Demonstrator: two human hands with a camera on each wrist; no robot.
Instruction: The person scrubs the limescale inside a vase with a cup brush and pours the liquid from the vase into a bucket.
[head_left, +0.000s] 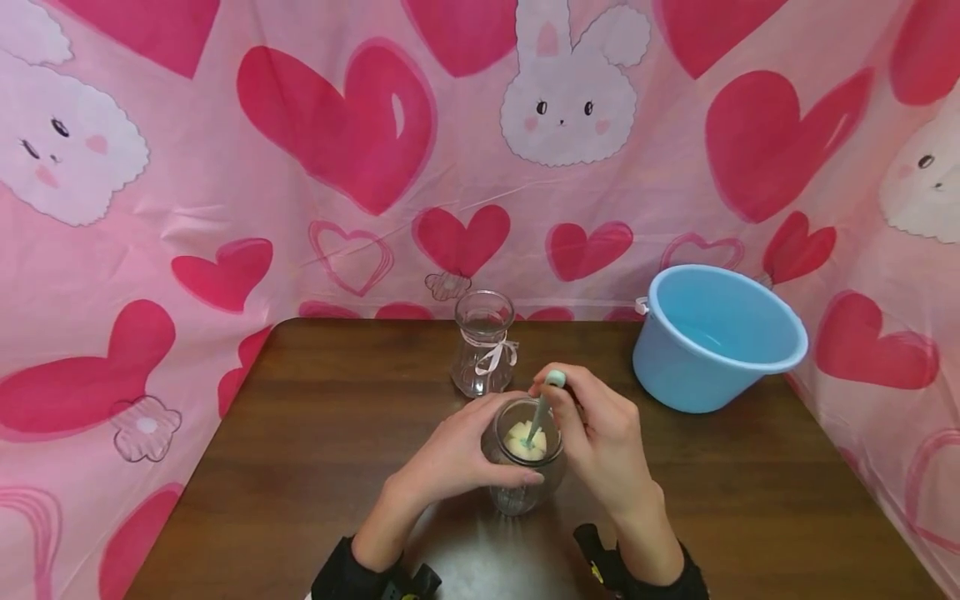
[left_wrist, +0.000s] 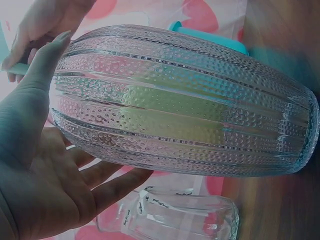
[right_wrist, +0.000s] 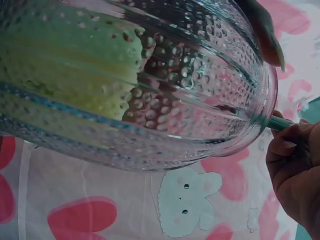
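My left hand (head_left: 457,446) grips a ribbed, dimpled clear glass vase (head_left: 516,498) near its mouth, thumb on the near side and fingers on the far side. Inside the vase is the pale yellow-green sponge head (left_wrist: 175,112) of a bottle brush, seen blurred through the glass in both wrist views. The brush's light green handle (head_left: 543,407) sticks up out of the vase mouth. My right hand (head_left: 603,433) pinches that handle between thumb and fingers, just above the rim.
A second clear glass vase (head_left: 480,367) with a pale ribbon bow stands just behind. At the back right of the dark wooden table (head_left: 315,450) is a light blue bucket (head_left: 686,367). A pink heart-and-rabbit cloth (head_left: 420,187) hangs behind and along the sides.
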